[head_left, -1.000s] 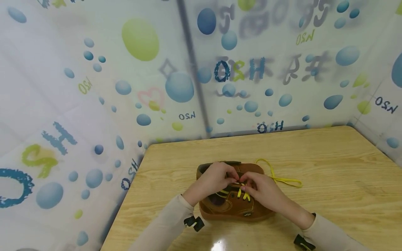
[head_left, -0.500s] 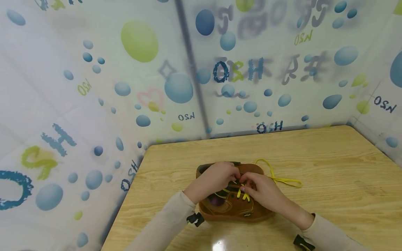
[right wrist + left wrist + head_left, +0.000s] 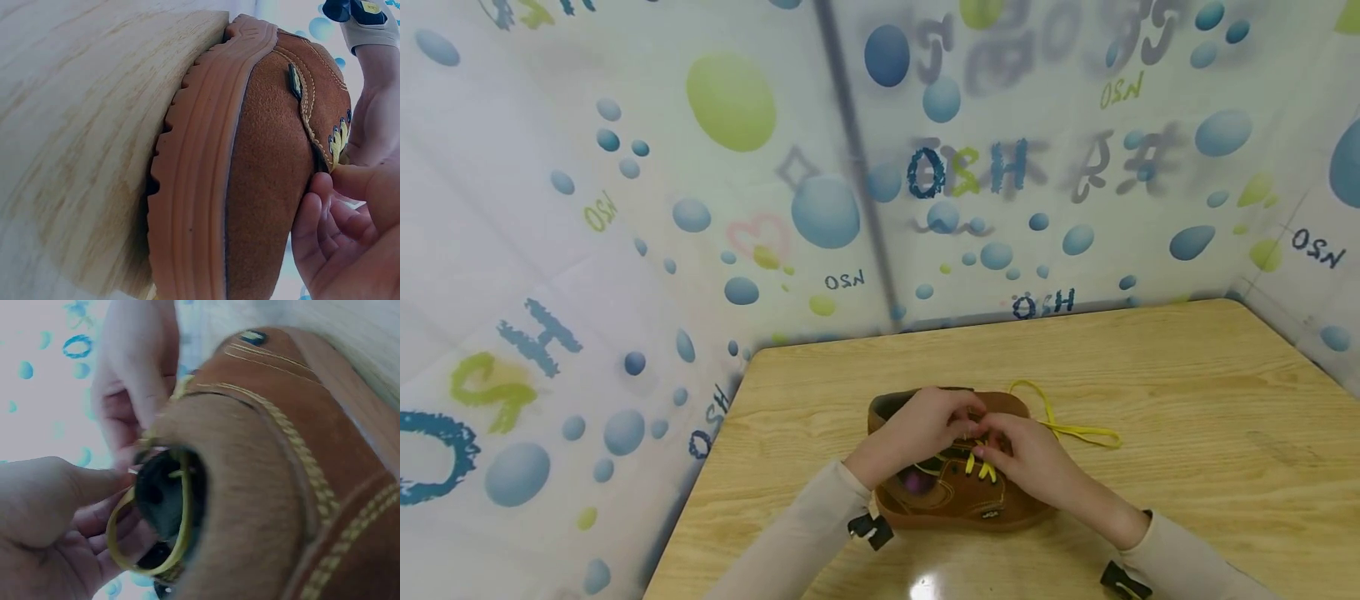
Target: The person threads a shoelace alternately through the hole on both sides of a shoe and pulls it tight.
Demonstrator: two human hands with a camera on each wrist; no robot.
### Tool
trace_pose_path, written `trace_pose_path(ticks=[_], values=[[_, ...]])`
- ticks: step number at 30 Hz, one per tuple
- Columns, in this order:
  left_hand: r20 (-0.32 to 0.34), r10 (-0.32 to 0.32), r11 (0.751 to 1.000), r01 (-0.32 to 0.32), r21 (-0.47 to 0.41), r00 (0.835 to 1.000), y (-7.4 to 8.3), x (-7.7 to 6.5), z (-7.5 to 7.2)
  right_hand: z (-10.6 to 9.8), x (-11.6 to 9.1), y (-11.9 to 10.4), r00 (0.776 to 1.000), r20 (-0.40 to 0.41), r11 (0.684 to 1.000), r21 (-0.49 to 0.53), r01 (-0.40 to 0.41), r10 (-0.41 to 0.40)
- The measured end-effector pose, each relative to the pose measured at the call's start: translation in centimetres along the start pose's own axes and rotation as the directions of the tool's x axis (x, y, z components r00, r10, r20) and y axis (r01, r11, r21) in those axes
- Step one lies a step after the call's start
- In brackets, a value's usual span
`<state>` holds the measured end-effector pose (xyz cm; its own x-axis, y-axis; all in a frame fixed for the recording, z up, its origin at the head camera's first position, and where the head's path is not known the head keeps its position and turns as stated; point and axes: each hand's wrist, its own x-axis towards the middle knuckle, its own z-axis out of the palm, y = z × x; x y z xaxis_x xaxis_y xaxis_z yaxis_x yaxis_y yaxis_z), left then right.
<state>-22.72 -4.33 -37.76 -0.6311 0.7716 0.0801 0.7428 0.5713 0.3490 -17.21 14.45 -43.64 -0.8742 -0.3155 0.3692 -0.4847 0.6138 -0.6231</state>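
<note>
A brown shoe (image 3: 1000, 496) with dark lining lies sole down on the table, its toe to the right. Yellow shoelace (image 3: 982, 468) crosses its lower eyelets. My left hand (image 3: 917, 429) is over the shoe's opening, its thumb and fingers pinching the lace. In the left wrist view a loop of yellow shoelace (image 3: 112, 534) hangs from those fingers into the opening. My right hand (image 3: 1037, 454) meets it above the tongue, thumb and forefinger pinched at the lace by the upper eyelets. The exact spot between the fingertips is partly hidden.
A loose length of yellow lace (image 3: 1086, 433) trails over the wooden table (image 3: 1187, 392) beyond the toe. A white curtain (image 3: 760, 200) with blue and green spots stands behind the table and along its left side.
My left hand has shifted slightly right, its fingertips coming closer to the right hand's. The right hand and the shoe stay almost still.
</note>
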Motion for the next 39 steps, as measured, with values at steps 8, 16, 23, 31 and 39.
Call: trace_pose_path(ticks=[8, 16, 23, 31, 39], values=[[0.05, -0.145, 0.964, 0.152, -0.22, 0.988, 0.1, -1.9, -2.0, 0.0, 0.1, 0.2, 1.0, 0.027, 1.0, 0.015, 0.011, -0.012], [0.167, -0.047, 0.999, 0.051, -0.02, 0.985, 0.4, -1.7, -1.9, 0.1, 0.1, 0.3, 1.0, 0.031, 1.0, 0.025, 0.001, -0.002], [0.278, 0.034, 0.989, -0.073, 0.13, 0.96, -0.6, -2.2, -2.0, -0.1, 0.0, 0.1, 0.999, 0.044, 1.0, 0.016, -0.014, 0.013], [0.011, -0.04, 0.965, 0.036, 0.258, 0.999, -0.3, -2.7, 0.5, 0.1, 0.0, 0.0, 0.999, 0.046, 1.0, 0.021, -0.021, 0.02], [-0.326, -0.124, 0.855, 0.267, 0.444, 0.937, 2.5, -3.8, 3.4, 0.0, 0.1, -0.3, 0.999, 0.021, 0.999, -0.001, -0.033, 0.033]])
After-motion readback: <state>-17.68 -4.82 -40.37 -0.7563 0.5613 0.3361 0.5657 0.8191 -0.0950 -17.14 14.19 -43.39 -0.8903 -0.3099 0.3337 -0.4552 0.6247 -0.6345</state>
